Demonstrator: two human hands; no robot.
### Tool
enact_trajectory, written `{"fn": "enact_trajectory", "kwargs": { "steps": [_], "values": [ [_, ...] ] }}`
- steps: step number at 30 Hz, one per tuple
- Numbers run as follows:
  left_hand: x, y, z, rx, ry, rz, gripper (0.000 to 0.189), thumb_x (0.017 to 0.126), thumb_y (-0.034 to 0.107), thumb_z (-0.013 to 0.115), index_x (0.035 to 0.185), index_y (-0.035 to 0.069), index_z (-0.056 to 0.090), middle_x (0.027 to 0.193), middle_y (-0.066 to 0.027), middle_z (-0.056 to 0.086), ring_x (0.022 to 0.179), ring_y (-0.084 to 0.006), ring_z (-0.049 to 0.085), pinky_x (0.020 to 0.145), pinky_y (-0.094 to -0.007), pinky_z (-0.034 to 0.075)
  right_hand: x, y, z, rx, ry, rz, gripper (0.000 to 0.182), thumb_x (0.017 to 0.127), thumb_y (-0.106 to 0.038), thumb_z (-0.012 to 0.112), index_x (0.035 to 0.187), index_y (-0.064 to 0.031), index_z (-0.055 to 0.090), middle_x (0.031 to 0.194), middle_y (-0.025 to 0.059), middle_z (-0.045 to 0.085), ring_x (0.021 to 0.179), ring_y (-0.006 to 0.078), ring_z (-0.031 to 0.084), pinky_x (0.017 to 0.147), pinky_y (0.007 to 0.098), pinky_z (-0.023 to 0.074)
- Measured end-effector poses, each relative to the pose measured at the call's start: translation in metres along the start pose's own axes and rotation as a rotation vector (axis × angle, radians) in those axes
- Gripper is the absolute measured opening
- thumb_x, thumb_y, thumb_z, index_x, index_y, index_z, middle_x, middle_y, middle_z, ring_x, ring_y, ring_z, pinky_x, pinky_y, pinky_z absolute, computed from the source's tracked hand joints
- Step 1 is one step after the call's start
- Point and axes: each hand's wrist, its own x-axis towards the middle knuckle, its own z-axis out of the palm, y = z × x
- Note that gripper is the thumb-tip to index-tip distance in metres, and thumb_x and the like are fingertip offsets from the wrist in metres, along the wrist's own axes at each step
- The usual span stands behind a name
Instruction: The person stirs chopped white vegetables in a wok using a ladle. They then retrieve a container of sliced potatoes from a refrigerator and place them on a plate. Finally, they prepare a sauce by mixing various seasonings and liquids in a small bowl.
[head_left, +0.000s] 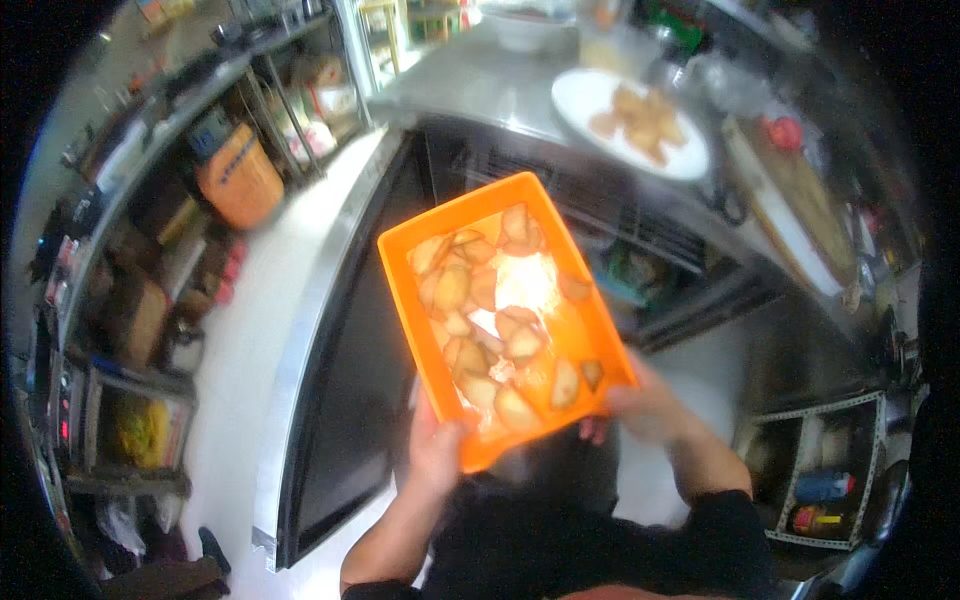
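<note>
Held up before me is an orange plastic tray (600, 330), tilted in my view. Inside it lie several pieces of sliced food (521, 341), pale and brownish, bunched mostly along the left side; their exact kind is hard to tell. My left hand (436, 442) grips the tray at its near left corner, thumb on the rim. At the near right corner my right hand (649, 397) holds the rim, blurred, with some fingertips showing below the tray. Behind the tray, an under-counter refrigerator (525, 161) has its door (352, 375) swung open on the left.
On the steel counter (472, 82) stands a white oval plate (694, 161) of browned food pieces. A thick cutting board (799, 195) with a red item (785, 133) lies right. Left are loaded shelves and an orange bucket (240, 180). A slotted-metal rack (825, 480) holds bottles at lower right.
</note>
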Motion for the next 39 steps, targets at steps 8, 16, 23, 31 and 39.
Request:
{"fn": "enact_trajectory", "kwargs": {
  "steps": [8,16,23,31,39],
  "values": [
    [0.027,0.029,-0.057,1.262,0.477,0.764,0.078,0.096,0.061,0.04,0.122,-0.01,0.058,0.12,-0.0266,0.06,0.112,-0.0342,0.06,0.094,-0.0423,0.05,0.033,0.065,-0.035,0.199,0.473,0.024,0.069,0.08,-0.024,0.053,0.14,0.0026,0.032,0.105,0.0231,0.06,0.061,0.0267,0.063,0.042,0.032,0.0521],
    [0.06,0.071,-0.126,1.678,0.751,0.553,0.048,0.1,0.03,0.053,0.135,-0.003,0.052,0.137,-0.0148,0.055,0.126,-0.0214,0.052,0.107,-0.0325,0.036,0.122,0.051,-0.101,0.256,0.526,-0.356,0.052,0.089,-0.027,0.049,0.133,0.0011,0.045,0.099,0.0193,0.065,0.061,0.0217,0.062,0.049,0.0311,0.0526],
    [0.06,0.09,-0.138,2.068,0.746,0.483,0.045,0.1,0.03,0.052,0.137,0.004,0.052,0.136,-0.0153,0.056,0.126,-0.0259,0.053,0.106,-0.0347,0.039,0.297,-0.009,-0.163,0.315,0.581,-0.538,0.034,0.097,-0.028,0.05,0.12,-0.0027,0.055,0.104,0.0131,0.065,0.081,0.0198,0.065,0.065,0.0304,0.0563],
    [0.069,0.09,-0.143,2.035,0.723,0.542,0.042,0.099,0.025,0.054,0.136,0.004,0.053,0.135,-0.0161,0.057,0.125,-0.0269,0.054,0.105,-0.0366,0.041,0.401,-0.032,-0.224,0.316,0.359,-0.746,0.039,0.098,-0.033,0.052,0.122,-0.0019,0.055,0.108,0.0099,0.064,0.09,0.0178,0.062,0.077,0.0302,0.0542],
    [0.069,0.084,-0.146,1.93,0.697,0.596,0.043,0.098,0.025,0.056,0.136,0.005,0.053,0.134,-0.0158,0.057,0.122,-0.0266,0.056,0.104,-0.0364,0.042,0.396,-0.043,-0.214,0.233,0.454,-0.76,0.035,0.097,-0.028,0.054,0.121,-0.0027,0.055,0.102,0.011,0.065,0.082,0.018,0.064,0.07,0.0298,0.0549]
  ]
}}
